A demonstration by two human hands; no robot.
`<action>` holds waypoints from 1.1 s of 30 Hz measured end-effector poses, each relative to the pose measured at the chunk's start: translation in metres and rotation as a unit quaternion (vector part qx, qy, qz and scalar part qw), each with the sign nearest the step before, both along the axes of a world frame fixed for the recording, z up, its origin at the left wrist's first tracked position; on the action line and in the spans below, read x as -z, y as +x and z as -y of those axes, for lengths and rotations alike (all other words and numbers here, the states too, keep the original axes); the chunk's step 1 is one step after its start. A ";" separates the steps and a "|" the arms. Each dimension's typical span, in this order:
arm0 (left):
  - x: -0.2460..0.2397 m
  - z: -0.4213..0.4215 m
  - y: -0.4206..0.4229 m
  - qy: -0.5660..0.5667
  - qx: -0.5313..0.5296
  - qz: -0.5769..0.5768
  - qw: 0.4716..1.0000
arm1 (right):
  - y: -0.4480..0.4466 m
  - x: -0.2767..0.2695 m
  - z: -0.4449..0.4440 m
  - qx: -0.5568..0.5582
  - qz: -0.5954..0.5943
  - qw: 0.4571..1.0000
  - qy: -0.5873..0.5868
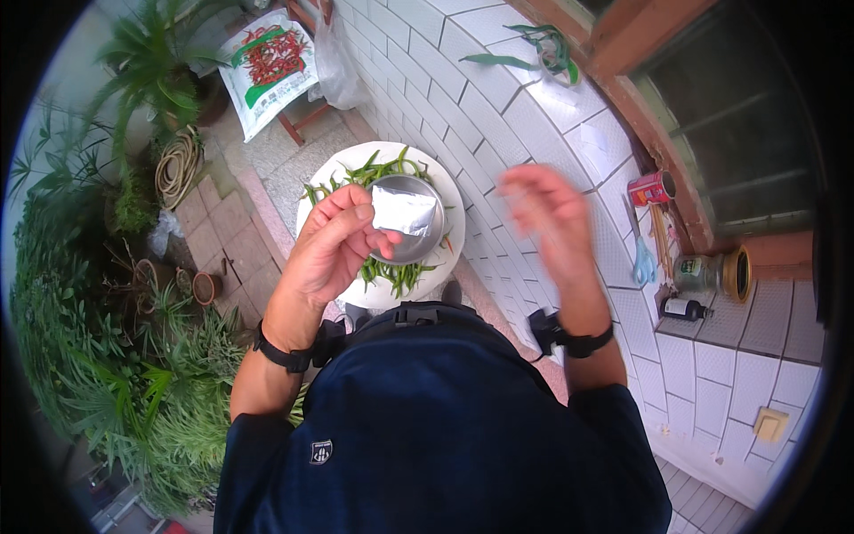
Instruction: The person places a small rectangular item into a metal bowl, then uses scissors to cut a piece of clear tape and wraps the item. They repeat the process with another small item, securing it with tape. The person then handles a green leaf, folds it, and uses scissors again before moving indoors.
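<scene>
My left hand (pixel 340 233) pinches a small silver foil packet (pixel 402 211) between thumb and fingers, above a round metal bowl (pixel 437 233). The bowl stands on a round white surface (pixel 450 177), with green chili peppers (pixel 398 275) lying around it. A few reddish peppers lie at the bowl's right. My right hand (pixel 544 210) is raised to the right of the bowl, beside the tiled wall, and is blurred by motion. Its fingers are partly curled; whether they hold anything cannot be made out.
Red chilies (pixel 273 57) lie on a white sack (pixel 257 117) on a wooden stand. Scissors (pixel 644 260), a red can (pixel 650 189), a glass jar (pixel 697 274) and a dark bottle (pixel 684 308) are on the tiled ledge. Potted plants and a coiled hose (pixel 177 170) are at the left.
</scene>
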State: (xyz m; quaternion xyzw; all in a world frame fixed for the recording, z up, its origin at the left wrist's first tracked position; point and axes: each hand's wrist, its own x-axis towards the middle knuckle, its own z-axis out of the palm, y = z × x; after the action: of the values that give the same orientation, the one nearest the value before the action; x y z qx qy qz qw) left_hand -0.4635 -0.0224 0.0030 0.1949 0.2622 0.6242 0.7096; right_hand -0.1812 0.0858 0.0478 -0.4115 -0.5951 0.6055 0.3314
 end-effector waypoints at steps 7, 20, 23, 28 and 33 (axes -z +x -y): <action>0.032 0.003 -0.018 -0.046 0.043 0.003 0.998 | -0.065 0.039 0.047 -0.099 -0.235 0.917 -0.306; 0.160 0.032 -0.008 -0.297 0.076 -0.038 0.951 | -0.049 0.156 0.023 -0.126 0.118 0.977 0.126; 0.173 0.013 0.005 -0.322 0.128 -0.028 0.937 | -0.042 0.178 -0.009 -0.207 0.154 0.886 0.384; 0.170 -0.043 0.011 -0.375 0.169 -0.126 0.903 | -0.028 0.186 -0.036 -0.251 0.165 0.842 0.449; 0.181 -0.074 0.009 -0.332 0.222 -0.163 0.902 | -0.023 0.193 -0.049 -0.265 0.173 0.829 0.460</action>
State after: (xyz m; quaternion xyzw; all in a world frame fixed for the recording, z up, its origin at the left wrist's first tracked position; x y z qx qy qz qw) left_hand -0.4547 0.0515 -0.1776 0.1004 0.5158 0.2866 0.8010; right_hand -0.2041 0.1353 -0.1449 -0.1358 -0.9387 0.2448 0.2009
